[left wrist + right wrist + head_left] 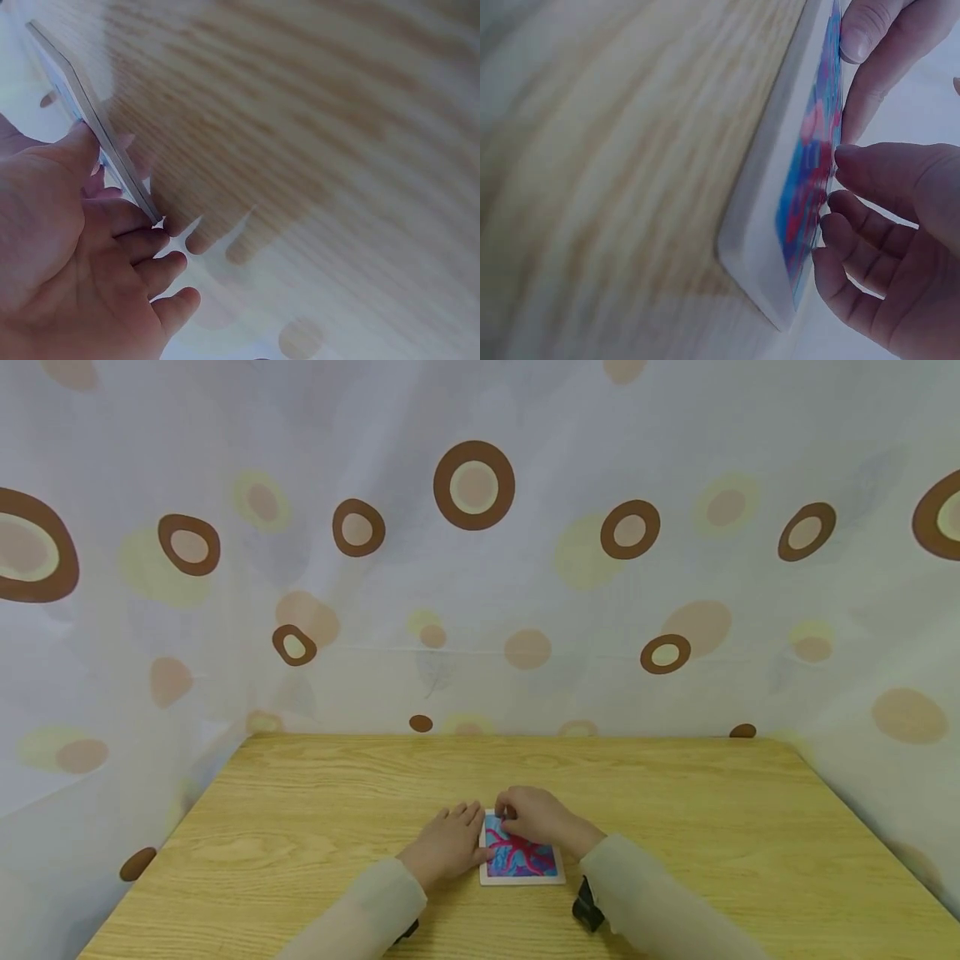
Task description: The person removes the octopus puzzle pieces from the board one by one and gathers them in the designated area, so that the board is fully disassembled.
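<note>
A small square board (522,882) with a white frame lies flat on the table; its picture (525,856) has a red, many-armed shape on blue and purple. My left hand (447,846) lies at the board's left side, fingers extended along the edge, its thumb over the frame onto the picture. From the right, my right hand (537,816) reaches over the upper part of the picture. Its fingers are bent, and in the right wrist view the thumb (877,165) and fingertips come down right at the picture's surface. I cannot tell whether they pinch anything.
The wooden table (315,793) spreads out around the board on all sides. A pale curtain (480,577) with brown rings and spots hangs behind the table and along both sides. A black strap piece (587,907) shows under the right wrist.
</note>
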Available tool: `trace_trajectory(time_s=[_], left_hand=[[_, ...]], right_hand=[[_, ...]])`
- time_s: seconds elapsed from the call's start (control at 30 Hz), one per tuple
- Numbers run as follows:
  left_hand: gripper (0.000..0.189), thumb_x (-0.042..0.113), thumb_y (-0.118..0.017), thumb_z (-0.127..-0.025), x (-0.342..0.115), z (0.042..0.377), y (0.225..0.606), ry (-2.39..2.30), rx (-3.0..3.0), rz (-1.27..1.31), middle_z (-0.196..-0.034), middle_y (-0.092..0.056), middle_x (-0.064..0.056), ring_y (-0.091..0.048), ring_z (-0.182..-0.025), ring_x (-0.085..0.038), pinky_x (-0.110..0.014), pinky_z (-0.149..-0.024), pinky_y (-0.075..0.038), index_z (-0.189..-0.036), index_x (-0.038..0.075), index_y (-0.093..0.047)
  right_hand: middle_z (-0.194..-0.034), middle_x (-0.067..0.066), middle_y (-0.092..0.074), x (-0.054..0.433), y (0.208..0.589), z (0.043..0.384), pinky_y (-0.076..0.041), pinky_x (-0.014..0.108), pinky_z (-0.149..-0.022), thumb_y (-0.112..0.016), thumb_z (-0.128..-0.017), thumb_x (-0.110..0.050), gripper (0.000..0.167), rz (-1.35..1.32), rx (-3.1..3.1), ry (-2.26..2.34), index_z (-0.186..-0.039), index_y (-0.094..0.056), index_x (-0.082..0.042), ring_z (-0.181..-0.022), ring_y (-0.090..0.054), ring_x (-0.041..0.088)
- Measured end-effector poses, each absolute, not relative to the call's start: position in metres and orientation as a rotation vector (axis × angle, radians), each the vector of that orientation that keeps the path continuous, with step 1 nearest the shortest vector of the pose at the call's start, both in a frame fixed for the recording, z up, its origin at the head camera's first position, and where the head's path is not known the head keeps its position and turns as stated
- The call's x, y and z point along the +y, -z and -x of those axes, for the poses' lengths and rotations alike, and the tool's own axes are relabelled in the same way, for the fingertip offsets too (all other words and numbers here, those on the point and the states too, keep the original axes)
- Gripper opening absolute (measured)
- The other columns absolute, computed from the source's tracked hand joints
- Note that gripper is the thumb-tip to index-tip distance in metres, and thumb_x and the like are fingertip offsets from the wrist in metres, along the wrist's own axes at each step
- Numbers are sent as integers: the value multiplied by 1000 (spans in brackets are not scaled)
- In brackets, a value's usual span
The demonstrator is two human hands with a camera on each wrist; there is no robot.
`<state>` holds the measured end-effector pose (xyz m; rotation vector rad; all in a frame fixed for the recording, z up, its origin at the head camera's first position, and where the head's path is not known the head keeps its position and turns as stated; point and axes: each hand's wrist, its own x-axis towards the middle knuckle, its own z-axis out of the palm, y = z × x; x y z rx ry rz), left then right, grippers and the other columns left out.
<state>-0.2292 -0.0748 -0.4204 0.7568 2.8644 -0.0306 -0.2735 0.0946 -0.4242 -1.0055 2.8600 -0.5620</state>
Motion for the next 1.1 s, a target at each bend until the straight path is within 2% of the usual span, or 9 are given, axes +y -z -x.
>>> trace_trajectory(time_s=[0.27, 0.47, 0.73, 0.93, 1.1], left_hand=[[64, 47, -44, -94, -74, 230, 423, 34, 2858, -754, -145, -32, -8, -29, -132, -24, -39, -106, -26, -142, 5, -36], [64, 46, -43, -94, -74, 229, 421, 27, 2849, -753, -146, -31, -9, -28, -133, -24, -40, -107, -25, -142, 4, -34], [64, 46, -44, -94, -74, 229, 418, 44, 2848, -743, -146, -31, -8, -28, -133, -24, -39, -107, -25, -142, 5, -35], [64, 47, -44, -94, -74, 230, 420, 47, 2850, -747, -146, -32, -8, -28, -133, -24, -39, -107, -25, -142, 6, -35], [65, 47, -44, -94, -75, 230, 422, 47, 2855, -747, -146, -32, -9, -28, -133, -24, -39, -107, -26, -142, 5, -35]], right_hand=[[-73, -4, -50, 94, 427, 277, -43, 29, -58, -70, -81, -8, 10, 964, 2871, 595, -85, -61, -10, -64, -46, 11], [-79, -4, -56, 94, 427, 276, -46, 31, -63, -69, -82, -4, 11, 986, 2820, 673, -81, -60, -11, -68, -49, 12], [-82, -1, -55, 92, 427, 276, -48, 33, -69, -68, -82, -3, 17, 973, 2761, 732, -96, -59, -5, -75, -54, 15], [-77, -1, -52, 91, 428, 277, -45, 32, -65, -69, -81, -2, 13, 912, 2734, 755, -92, -61, -3, -70, -48, 13], [-82, 0, -50, 92, 429, 278, -45, 32, -67, -70, -81, -4, 16, 931, 2736, 762, -91, -58, -6, -73, -47, 14]])
